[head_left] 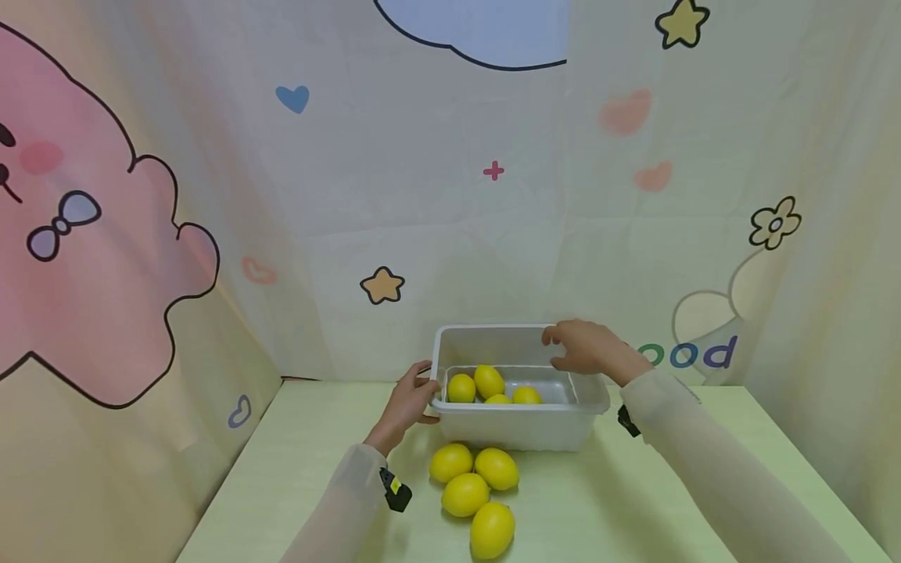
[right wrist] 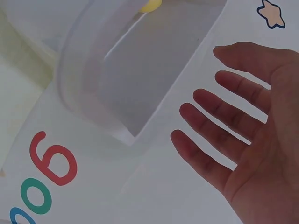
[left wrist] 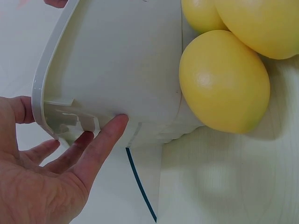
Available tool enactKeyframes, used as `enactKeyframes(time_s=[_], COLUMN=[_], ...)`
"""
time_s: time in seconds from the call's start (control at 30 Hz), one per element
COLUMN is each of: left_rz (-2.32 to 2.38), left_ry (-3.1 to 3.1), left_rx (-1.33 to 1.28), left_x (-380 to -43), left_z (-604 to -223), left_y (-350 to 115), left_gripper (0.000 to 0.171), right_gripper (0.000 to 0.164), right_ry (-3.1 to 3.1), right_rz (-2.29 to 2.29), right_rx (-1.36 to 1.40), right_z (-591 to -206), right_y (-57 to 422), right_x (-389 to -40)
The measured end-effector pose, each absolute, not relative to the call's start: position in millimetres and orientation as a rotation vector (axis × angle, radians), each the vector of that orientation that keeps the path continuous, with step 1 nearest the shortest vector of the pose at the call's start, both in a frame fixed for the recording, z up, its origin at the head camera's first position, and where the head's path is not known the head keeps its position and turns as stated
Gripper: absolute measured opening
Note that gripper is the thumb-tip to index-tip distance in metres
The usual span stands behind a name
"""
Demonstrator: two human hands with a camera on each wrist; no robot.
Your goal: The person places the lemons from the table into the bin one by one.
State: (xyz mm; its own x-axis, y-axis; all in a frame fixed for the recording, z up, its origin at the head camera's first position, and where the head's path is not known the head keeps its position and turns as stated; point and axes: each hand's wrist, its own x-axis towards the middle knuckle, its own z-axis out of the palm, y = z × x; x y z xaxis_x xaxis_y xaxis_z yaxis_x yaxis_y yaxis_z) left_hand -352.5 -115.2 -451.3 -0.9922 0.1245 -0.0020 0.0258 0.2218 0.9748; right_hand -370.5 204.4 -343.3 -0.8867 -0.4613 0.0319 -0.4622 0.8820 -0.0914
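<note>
A white plastic bin (head_left: pixel 517 432) stands on the table against the back cloth, with several yellow lemons (head_left: pixel 489 381) lying in its left and middle part. My left hand (head_left: pixel 406 405) grips the bin's left end; in the left wrist view its thumb is at the rim and the fingers (left wrist: pixel 107 140) lie against the outer wall. Above the bin's right back part hovers my right hand (head_left: pixel 587 346), holding nothing. Its fingers (right wrist: pixel 224 112) are spread and apart from the bin in the right wrist view. Several more lemons (head_left: pixel 465 495) lie on the table in front of the bin.
The pale green table (head_left: pixel 296 485) runs up to a printed cloth (head_left: pixel 436 188) at the back and sides. A dark wrist camera (head_left: pixel 396 491) is strapped on the left sleeve, another (head_left: pixel 629 421) on the right.
</note>
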Motion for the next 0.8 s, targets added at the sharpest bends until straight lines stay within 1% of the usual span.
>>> enactKeyframes(time_s=[0.2, 0.37, 0.63, 0.8], left_rz=[1.892, 1.909, 1.907, 1.89], left_ry=[2.393, 2.403, 2.399, 2.409], left_rx=[0.152, 0.149, 0.142, 0.142], left_x=[-339, -350, -353, -349], left_z=[-437, -450, -455, -449], left_y=[-113, -115, -115, -114], left_gripper=[0.057, 0.057, 0.058, 0.056], right_gripper=[0.034, 0.035, 0.046, 0.052], right_ry=[-2.976, -2.93, -2.866, -2.872], right_rz=[0.194, 0.233, 0.482, 0.67], right_rx=[0.713, 0.647, 0.528, 0.417], right_z=[-348, -354, -371, -381], right_y=[214, 225, 245, 256], right_x=[-359, -353, -347, -351])
